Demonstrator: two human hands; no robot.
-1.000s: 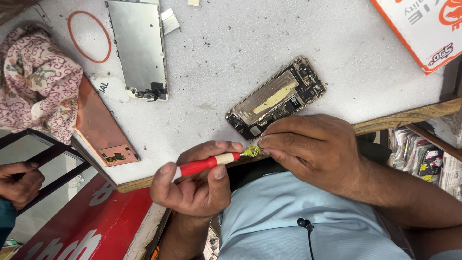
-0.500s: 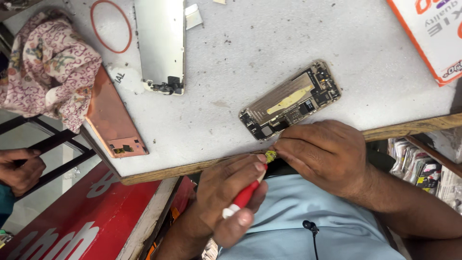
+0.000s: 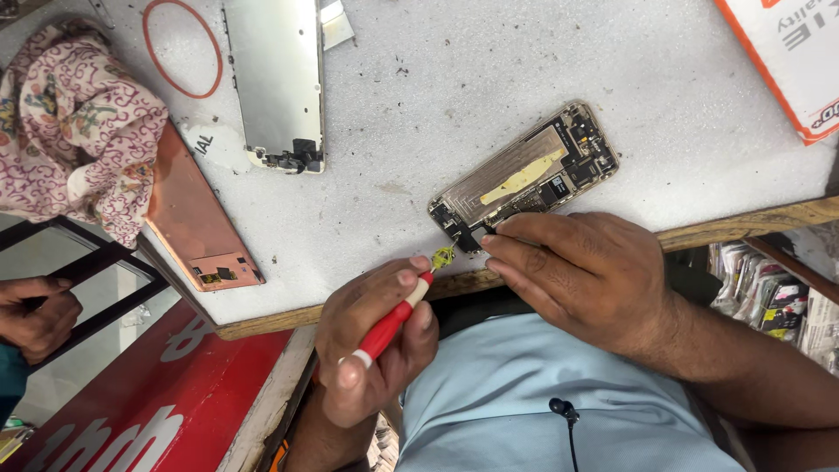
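Note:
An opened phone body (image 3: pixel 524 179) lies face up on the white table (image 3: pixel 437 79), its circuit board and a yellow strip showing. My right hand (image 3: pixel 585 280) rests palm down at the table edge, fingertips touching the phone's near corner. My left hand (image 3: pixel 371 345) grips a red-handled screwdriver (image 3: pixel 393 319) with a white band. Its yellow-green tip points at that same corner, just short of my right fingertips. I cannot tell if the tip touches the phone.
A detached screen panel (image 3: pixel 280 79) lies at the back, an orange ring (image 3: pixel 179 48) beside it. A copper-coloured back cover (image 3: pixel 197 218) and a floral cloth (image 3: pixel 79 122) sit left. An orange-and-white box (image 3: pixel 791 52) is far right. Another person's hand (image 3: pixel 35 315) shows at the left edge.
My left hand has turned the screwdriver from lying sideways to pointing up at the phone's corner. My right hand stays on the phone. The view has drifted a little.

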